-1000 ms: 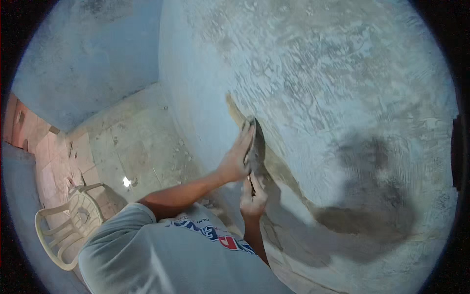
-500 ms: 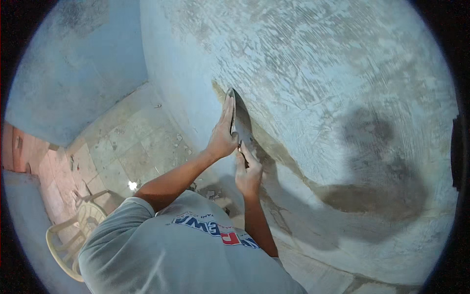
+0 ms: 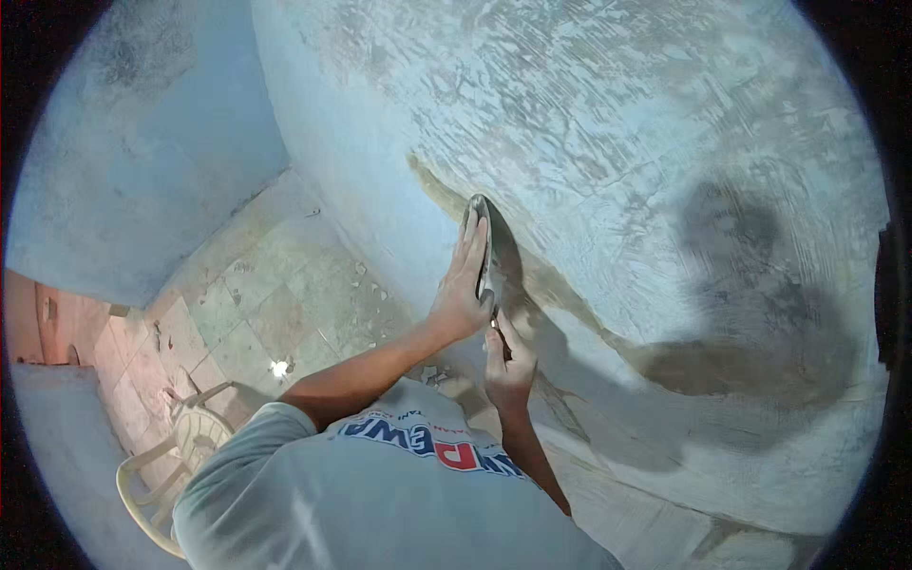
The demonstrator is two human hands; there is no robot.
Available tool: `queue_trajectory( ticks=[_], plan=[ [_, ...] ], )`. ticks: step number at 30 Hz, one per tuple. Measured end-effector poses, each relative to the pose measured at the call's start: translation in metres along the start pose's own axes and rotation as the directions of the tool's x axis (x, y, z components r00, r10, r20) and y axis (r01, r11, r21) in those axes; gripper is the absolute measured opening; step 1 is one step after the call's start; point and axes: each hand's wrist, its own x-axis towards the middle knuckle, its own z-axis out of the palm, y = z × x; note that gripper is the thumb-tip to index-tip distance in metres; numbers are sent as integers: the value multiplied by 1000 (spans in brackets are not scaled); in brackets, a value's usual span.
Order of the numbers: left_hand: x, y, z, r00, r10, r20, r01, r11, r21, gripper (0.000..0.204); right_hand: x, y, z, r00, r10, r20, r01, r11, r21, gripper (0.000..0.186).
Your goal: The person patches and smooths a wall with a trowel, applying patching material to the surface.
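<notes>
A slim dark trowel [image 3: 488, 249], its flat blade seen nearly edge-on, lies against the pale blue wall [image 3: 608, 256]. My left hand [image 3: 463, 290] is laid along the blade with the fingers stretched out flat. Below it, my right hand [image 3: 510, 372] is closed around the trowel's handle, which the fingers mostly hide. A brown, bare-looking streak [image 3: 565, 293] runs down the wall to the right, from above the trowel to below it. The blade's wall-side face cannot be seen.
A pale plastic chair [image 3: 152, 475] stands at the lower left. The dirty tiled floor [image 3: 256, 304] carries bits of debris and a small bright light spot [image 3: 278, 368]. Another blue wall [image 3: 161, 142] meets this one at a corner. My shadow [image 3: 750, 323] falls across the wall's right side.
The trowel and both hands have moved right and downward along the brown streak, uncovering more of its upper end. The view has shifted slightly; the holds are unchanged.
</notes>
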Motion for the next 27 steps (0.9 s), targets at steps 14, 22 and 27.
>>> queue_trajectory(
  ticks=[14, 22, 27],
  plan=[
    [17, -3, -15, 997, -62, 44, 67, 989, -136, 106, 28, -2, 5, 968, -252, 8, 251, 957, -145, 40],
    [-6, -1, -1, 996, 0, 85, 0, 1000, 8, 107, 8, 9, 5, 926, -370, -71, 360, 925, -123, 39],
    [15, -19, -21, 997, -16, 79, 16, 1000, -10, 106, 27, 7, 20, 970, -239, -46, 233, 966, -109, 40]
  ],
)
